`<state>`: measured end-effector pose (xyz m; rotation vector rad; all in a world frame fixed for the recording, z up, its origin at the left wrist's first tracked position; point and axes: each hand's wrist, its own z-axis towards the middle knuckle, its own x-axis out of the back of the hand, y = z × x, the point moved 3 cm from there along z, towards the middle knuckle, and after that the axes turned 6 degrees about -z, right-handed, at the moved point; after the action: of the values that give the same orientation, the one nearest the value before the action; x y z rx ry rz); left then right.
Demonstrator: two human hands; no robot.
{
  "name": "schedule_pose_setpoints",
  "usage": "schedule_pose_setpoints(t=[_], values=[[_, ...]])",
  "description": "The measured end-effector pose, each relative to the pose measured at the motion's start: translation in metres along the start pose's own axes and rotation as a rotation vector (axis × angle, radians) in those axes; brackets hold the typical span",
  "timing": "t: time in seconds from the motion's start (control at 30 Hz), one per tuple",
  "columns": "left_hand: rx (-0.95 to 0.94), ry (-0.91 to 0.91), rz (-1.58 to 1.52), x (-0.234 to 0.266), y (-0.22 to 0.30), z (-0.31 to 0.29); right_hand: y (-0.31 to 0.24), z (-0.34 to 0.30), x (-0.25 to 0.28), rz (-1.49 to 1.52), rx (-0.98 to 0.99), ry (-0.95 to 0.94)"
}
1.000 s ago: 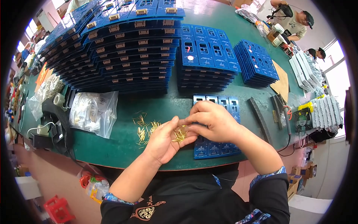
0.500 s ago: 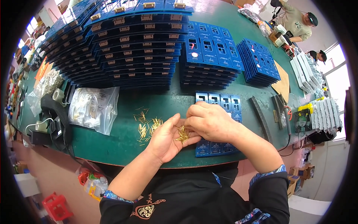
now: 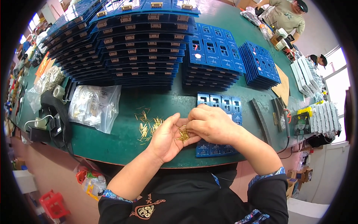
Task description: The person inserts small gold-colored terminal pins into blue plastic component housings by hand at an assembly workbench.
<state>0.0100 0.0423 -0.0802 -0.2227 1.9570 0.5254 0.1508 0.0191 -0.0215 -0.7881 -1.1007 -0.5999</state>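
Cupped palm up, my left hand (image 3: 164, 143) holds a small heap of thin brass-coloured pins (image 3: 183, 136). Over that palm, my right hand (image 3: 212, 125) has its thumb and fingertips brought together at the pins. What lies in that pinch, if anything, is hidden behind the fingers. More loose pins (image 3: 144, 130) are scattered on the green table just left of my left hand. A blue circuit board panel (image 3: 203, 150) lies flat on the table beneath and behind my right hand, which partly covers it.
Tall stacks of blue circuit boards (image 3: 140, 48) stand at the back left, with lower stacks (image 3: 214, 52) beside them. A clear plastic bag (image 3: 93, 108) lies left. Dark bars (image 3: 260, 119) and a soldering iron (image 3: 287, 127) lie right. A co-worker (image 3: 285, 16) is at the far right.
My right fingers have shifted slightly over my left palm, which still holds the pins. The view has moved a little. The far co-worker's arm and body have changed position.
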Motion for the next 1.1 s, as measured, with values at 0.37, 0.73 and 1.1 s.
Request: schedule_pose_setpoints(t=[0.37,0.73,1.1], values=[[-0.008,0.065,0.056,0.002,-0.001,-0.001,0.009,-0.007,0.0,0.295,-0.24,0.095],[-0.037,0.078,0.19,0.01,-0.002,-0.001,0.008,-0.009,0.002,0.321,-0.301,0.081],[-0.021,0.037,0.19,0.009,-0.004,-0.001,0.014,-0.02,-0.003,0.547,-0.491,0.04]])
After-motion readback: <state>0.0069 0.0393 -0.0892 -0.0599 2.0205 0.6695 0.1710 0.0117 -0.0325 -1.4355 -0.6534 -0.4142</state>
